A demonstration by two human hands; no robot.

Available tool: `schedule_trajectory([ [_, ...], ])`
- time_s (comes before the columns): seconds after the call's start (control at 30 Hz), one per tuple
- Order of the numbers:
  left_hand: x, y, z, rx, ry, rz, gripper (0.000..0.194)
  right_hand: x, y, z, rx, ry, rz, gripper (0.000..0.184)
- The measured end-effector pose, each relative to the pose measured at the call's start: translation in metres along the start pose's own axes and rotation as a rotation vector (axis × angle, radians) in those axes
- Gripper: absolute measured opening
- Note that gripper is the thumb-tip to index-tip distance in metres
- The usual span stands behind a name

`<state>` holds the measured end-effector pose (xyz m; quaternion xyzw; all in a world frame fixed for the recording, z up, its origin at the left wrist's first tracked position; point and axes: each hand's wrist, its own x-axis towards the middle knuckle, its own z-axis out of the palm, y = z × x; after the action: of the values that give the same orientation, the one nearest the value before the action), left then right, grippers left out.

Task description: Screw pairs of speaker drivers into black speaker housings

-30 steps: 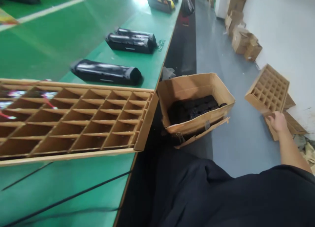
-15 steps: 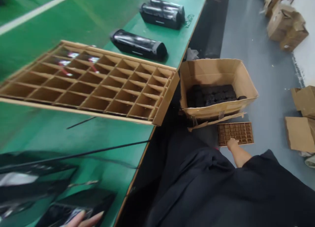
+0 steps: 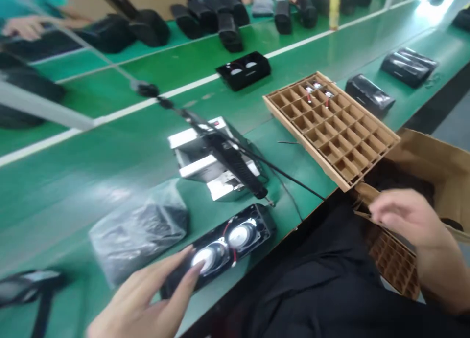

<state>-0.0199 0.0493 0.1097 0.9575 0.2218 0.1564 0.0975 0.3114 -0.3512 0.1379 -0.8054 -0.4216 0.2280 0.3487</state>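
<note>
Small cardboard divider tray now raised under the right hand, which seems closed on its edge, though blur hides the grip. Left hand, fingers apart, rests on the black speaker unit, whose long axis slants away up the surface.

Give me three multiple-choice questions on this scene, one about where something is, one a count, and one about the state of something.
1. Where is the large cardboard divider?
A. On the floor
B. On the green bench
C. On a shelf

2. How many round speaker cones show in the black housing under the left hand?
A. One
B. Three
C. Two

3. What state is the cardboard box near the right hand in?
A. Open
B. Taped shut
C. Wrapped in plastic

Answers:
1. B, because it lies on the bench top.
2. C, because two cones sit side by side, with fingertips on one.
3. A, because its inner walls and dark contents show.
</note>
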Motion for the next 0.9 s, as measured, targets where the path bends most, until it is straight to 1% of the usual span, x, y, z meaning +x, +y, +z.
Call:
schedule_trajectory([
  [0.03, 0.003, 0.007, 0.000, 0.041, 0.024, -0.016, 0.030, 0.032, -0.017, -0.009, -0.021, 0.059, -0.036, 0.041],
  [0.07, 0.006, 0.013, 0.000, 0.047, 0.024, -0.002, 0.021, 0.064, -0.034, -0.013, -0.038, 0.079, -0.078, 0.040],
  [0.1, 0.008, 0.017, -0.001, 0.039, 0.026, 0.020, 0.016, 0.092, -0.052, -0.011, -0.053, 0.066, -0.126, 0.040],
  [0.13, 0.008, 0.019, -0.001, 0.027, 0.046, 0.046, 0.014, 0.116, -0.070, -0.004, -0.069, 0.005, -0.185, 0.035],
  [0.17, 0.007, 0.019, -0.002, 0.021, 0.063, 0.060, 0.014, 0.132, -0.086, 0.008, -0.076, -0.122, -0.260, 0.026],
  [0.2, 0.003, 0.018, -0.002, 0.027, 0.078, 0.061, 0.015, 0.140, -0.099, 0.024, -0.070, -0.247, -0.339, 0.019],
  [0.23, -0.001, 0.016, -0.001, 0.039, 0.087, 0.059, 0.016, 0.143, -0.108, 0.043, -0.057, -0.354, -0.410, 0.013],
  [0.27, -0.007, 0.014, 0.000, 0.049, 0.085, 0.052, 0.017, 0.143, -0.112, 0.064, -0.025, -0.373, -0.472, 0.009],
  [0.3, -0.013, 0.011, 0.002, 0.052, 0.082, 0.044, 0.017, 0.141, -0.112, 0.084, 0.002, -0.083, -0.408, 0.013],
  [0.33, -0.018, 0.009, 0.005, 0.042, 0.087, 0.046, 0.016, 0.141, -0.108, 0.104, -0.010, 0.103, -0.328, 0.026],
  [0.4, -0.024, 0.005, 0.012, -0.003, 0.111, 0.066, 0.012, 0.151, -0.094, 0.137, -0.012, 0.345, -0.231, 0.046],
  [0.43, -0.026, 0.003, 0.015, -0.027, 0.123, 0.085, 0.011, 0.161, -0.087, 0.150, -0.011, 0.406, -0.205, 0.057],
  [0.47, -0.026, 0.001, 0.017, -0.044, 0.116, 0.100, 0.011, 0.173, -0.081, 0.161, -0.006, 0.439, -0.193, 0.065],
  [0.53, -0.025, -0.003, 0.019, -0.064, 0.061, 0.134, 0.013, 0.199, -0.075, 0.173, 0.030, 0.443, -0.193, 0.072],
  [0.6, -0.021, -0.007, 0.017, -0.065, -0.011, 0.163, 0.016, 0.218, -0.074, 0.174, 0.133, 0.406, -0.209, 0.068],
  [0.67, -0.017, -0.008, 0.013, -0.068, -0.045, 0.192, 0.017, 0.225, -0.078, 0.167, 0.292, 0.401, -0.225, 0.064],
  [0.77, -0.010, -0.003, 0.010, -0.118, -0.004, 0.202, 0.016, 0.219, -0.088, 0.148, 0.544, 0.467, -0.206, 0.062],
  [0.83, -0.005, 0.005, 0.012, -0.183, 0.032, 0.191, 0.017, 0.211, -0.098, 0.136, 0.679, 0.471, -0.157, 0.061],
  [0.9, 0.001, 0.017, 0.018, -0.217, 0.052, 0.175, 0.017, 0.203, -0.111, 0.127, 0.742, 0.457, -0.101, 0.060],
])
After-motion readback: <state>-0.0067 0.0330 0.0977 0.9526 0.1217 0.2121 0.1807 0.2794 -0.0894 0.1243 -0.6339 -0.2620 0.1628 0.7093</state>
